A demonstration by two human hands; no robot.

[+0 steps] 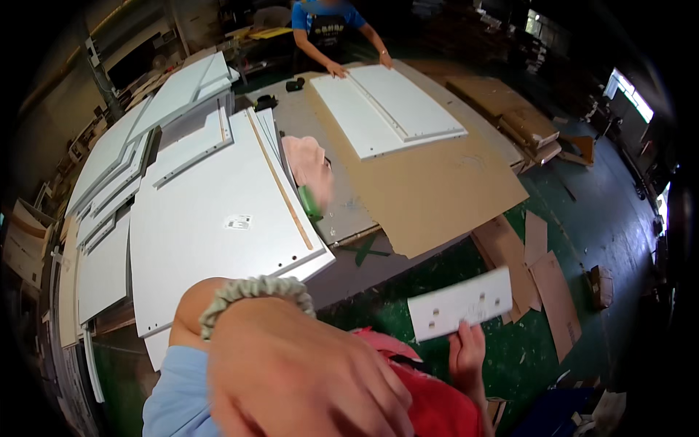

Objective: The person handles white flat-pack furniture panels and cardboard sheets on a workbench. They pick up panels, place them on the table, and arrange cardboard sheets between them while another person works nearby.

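Observation:
My left hand [298,371], a pale green scrunchie [255,295] round its wrist, is raised large and blurred in the foreground. Its fingers run toward the lower edge, and whether anything is in them is hidden. At the lower right my right hand [468,353] grips a small white rectangular panel [460,304] by its near edge. Several drilled holes show in that panel, which is tilted and held above the green floor. Beyond my left hand lies a large white board [218,211] with a label, a brown strip and dark holes.
Stacked white boards [109,167] fill the left side. A co-worker [328,33] leans over white panels [393,102] on a cardboard sheet [429,197] across the table. A pink cloth [307,164] and a green object [309,202] lie between. Cardboard pieces [555,302] lie on the floor at right.

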